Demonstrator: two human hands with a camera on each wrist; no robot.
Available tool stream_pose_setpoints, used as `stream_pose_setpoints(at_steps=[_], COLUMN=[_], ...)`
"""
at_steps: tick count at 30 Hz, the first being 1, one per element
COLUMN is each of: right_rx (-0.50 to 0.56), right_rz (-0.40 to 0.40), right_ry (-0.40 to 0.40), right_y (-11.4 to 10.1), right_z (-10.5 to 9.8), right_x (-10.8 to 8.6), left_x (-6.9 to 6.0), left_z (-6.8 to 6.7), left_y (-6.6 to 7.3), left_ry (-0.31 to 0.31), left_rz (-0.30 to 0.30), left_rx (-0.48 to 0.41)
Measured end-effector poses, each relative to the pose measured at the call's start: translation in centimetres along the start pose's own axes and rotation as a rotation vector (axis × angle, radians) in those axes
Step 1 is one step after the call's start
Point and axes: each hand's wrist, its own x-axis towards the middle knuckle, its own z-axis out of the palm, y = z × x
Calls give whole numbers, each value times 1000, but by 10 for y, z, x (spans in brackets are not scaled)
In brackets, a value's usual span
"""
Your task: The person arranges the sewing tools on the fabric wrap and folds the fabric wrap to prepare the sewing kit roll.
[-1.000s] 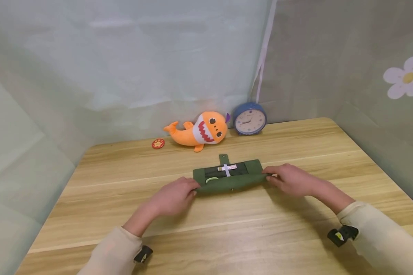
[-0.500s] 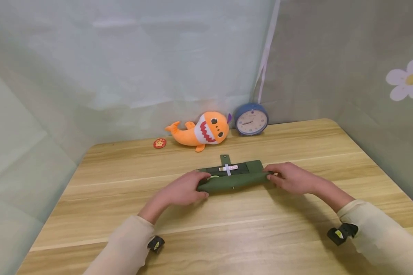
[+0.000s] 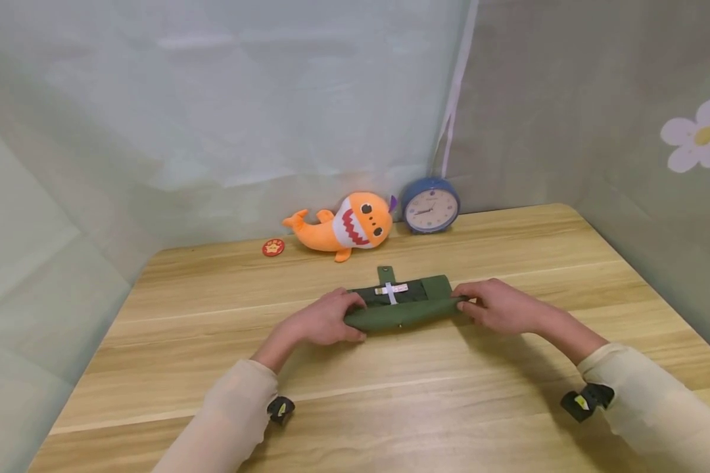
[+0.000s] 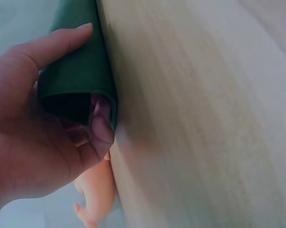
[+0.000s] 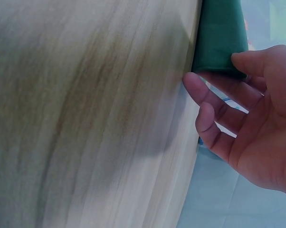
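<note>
A dark green fabric roll-up pouch (image 3: 405,315) lies on the table in the head view, its near edge folded over toward the back. A strap with a snap (image 3: 386,272) sticks out at its far side. Inside, a pale band crosses a small whitish printed strip (image 3: 399,288). My left hand (image 3: 325,320) grips the fold's left end; in the left wrist view its thumb presses the outer green cloth (image 4: 76,71) while fingers reach into the open end. At the right end, my right hand (image 3: 505,307) pinches the cloth (image 5: 221,38) between thumb and fingers.
Behind the pouch lies an orange plush shark (image 3: 346,226). Right of it stands a blue round clock (image 3: 430,205), and on its left is a red badge with a star (image 3: 273,247). Pale cloth walls (image 3: 272,98) enclose the wooden table (image 3: 390,407) at the back and sides.
My left hand has shifted right and forward from the pouch's left corner to around the fold's end, covering a light green item seen inside earlier. My right hand has stayed in place.
</note>
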Motion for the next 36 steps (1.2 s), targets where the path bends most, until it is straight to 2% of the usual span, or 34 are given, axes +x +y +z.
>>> stream_pose_setpoints(at_steps=[5, 10, 14, 18, 27, 33, 36], right_rx=[4, 64, 115, 158, 271, 388, 413], right_rz=[12, 55, 75, 85, 159, 237, 265], right_ry=[-4, -8, 0, -3, 22, 30, 44], right_y=[1, 4, 9, 14, 21, 23, 23], right_z=[-2, -3, -5, -7, -7, -7, -5], right_x=[0, 5, 11, 19, 31, 39, 45], left_x=[-2, -2, -1, 0, 3, 9, 14], left_z=[-2, -5, -7, -8, -11, -11, -10], left_y=[-4, -10, -15, -18, -22, -23, -22], left_ry=[9, -14, -27, -20, 102, 149, 181], left_rz=[32, 36, 29, -13, -48, -125, -177], left_rx=[-19, -95, -153, -210, -287, -330, -336])
